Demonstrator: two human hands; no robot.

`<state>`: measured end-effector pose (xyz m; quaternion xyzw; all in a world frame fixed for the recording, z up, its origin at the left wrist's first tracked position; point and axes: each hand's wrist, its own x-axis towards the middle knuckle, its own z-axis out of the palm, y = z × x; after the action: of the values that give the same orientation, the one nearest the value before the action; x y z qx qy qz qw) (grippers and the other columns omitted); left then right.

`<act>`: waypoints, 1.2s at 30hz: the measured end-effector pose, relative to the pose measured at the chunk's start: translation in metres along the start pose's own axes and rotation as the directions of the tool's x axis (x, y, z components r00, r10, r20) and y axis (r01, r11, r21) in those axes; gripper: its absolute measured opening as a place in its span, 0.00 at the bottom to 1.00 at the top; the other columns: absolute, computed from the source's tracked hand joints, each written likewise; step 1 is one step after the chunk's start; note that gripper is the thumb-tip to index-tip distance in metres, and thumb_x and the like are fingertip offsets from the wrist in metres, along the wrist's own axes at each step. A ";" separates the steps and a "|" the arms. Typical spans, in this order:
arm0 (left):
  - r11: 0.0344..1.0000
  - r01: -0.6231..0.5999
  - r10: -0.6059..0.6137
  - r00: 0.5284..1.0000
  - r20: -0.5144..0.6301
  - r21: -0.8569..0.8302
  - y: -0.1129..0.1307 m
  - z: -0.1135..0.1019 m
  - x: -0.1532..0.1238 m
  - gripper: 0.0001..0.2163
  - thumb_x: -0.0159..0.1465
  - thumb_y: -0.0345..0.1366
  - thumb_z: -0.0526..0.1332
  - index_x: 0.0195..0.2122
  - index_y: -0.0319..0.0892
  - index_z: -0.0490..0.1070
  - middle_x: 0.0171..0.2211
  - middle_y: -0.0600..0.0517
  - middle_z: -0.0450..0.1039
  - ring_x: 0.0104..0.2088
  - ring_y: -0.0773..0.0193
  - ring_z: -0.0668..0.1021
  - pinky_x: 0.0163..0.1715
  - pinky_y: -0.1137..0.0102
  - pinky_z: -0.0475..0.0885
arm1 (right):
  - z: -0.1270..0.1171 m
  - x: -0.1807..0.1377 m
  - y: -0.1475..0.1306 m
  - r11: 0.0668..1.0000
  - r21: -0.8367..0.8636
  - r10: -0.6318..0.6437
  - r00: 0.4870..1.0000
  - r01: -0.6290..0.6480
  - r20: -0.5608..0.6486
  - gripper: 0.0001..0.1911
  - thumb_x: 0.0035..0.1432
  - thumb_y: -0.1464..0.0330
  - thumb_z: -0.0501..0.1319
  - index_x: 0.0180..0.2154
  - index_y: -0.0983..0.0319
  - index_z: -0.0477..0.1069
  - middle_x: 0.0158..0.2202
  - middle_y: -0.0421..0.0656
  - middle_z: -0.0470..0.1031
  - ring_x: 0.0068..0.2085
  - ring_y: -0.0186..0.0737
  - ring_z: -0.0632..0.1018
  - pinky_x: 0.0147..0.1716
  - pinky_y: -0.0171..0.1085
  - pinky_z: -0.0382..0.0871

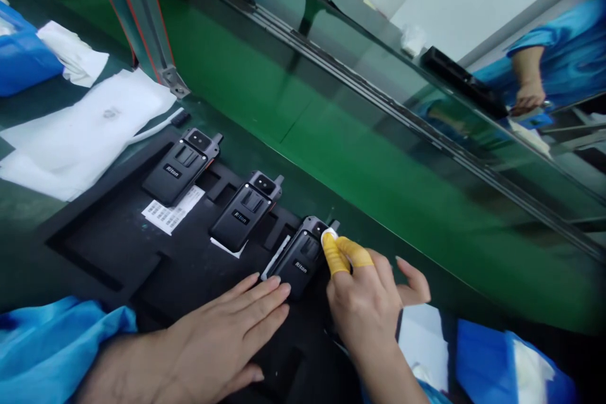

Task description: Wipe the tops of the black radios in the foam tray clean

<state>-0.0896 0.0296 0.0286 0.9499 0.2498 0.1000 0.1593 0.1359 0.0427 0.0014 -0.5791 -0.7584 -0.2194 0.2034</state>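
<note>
Three black handheld radios lie back side up in a black foam tray (118, 246). My left hand (222, 334) lies flat and open on the tray, its fingertips touching the lower end of the nearest radio (299, 260). My right hand (367, 300) pinches a small white piece (328, 237) between fingers in yellow finger cots and presses it on the top of that radio. The middle radio (245, 211) and the far radio (182, 165) lie untouched, each over a white label slip.
White foam sheets (80, 132) and a blue bin (21, 53) sit at the left. A grey metal post (142, 19) stands behind the tray. A green conveyor belt (331, 132) runs alongside. Another person's arm in a blue sleeve (534, 76) shows at the far right.
</note>
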 end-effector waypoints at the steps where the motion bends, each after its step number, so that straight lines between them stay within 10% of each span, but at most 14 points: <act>1: 1.000 0.006 -0.006 1.000 0.003 -0.003 0.000 0.000 0.000 0.23 0.64 0.35 0.57 0.59 0.34 0.59 0.61 0.43 0.60 0.61 0.58 0.63 0.60 0.65 0.58 | -0.001 0.001 -0.001 1.000 -0.010 -0.008 1.000 0.008 0.011 0.14 0.57 0.79 0.51 0.37 0.57 0.70 0.35 0.38 0.74 0.38 0.35 0.71 0.49 0.46 0.50; 23: 0.998 -0.023 0.022 0.999 0.023 0.056 0.000 0.012 -0.002 0.28 0.60 0.33 0.60 0.61 0.31 0.55 0.61 0.41 0.58 0.62 0.53 0.61 0.61 0.61 0.58 | 0.004 -0.002 -0.008 0.994 -0.056 0.093 0.995 -0.094 -0.034 0.14 0.56 0.81 0.51 0.32 0.58 0.69 0.33 0.39 0.74 0.37 0.36 0.71 0.49 0.45 0.51; 36: 0.999 -0.011 0.016 0.992 0.128 -0.034 -0.004 0.019 -0.004 0.32 0.60 0.32 0.59 0.64 0.36 0.49 0.65 0.44 0.50 0.64 0.55 0.55 0.61 0.59 0.56 | -0.001 0.013 0.018 0.983 0.132 -0.144 0.984 0.130 0.104 0.15 0.54 0.81 0.52 0.36 0.58 0.71 0.36 0.37 0.74 0.42 0.36 0.71 0.54 0.46 0.48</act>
<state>-0.0895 0.0260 0.0096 0.9532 0.2310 0.0442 0.1899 0.1504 0.0567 0.0115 -0.5232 -0.8190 -0.1519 0.1801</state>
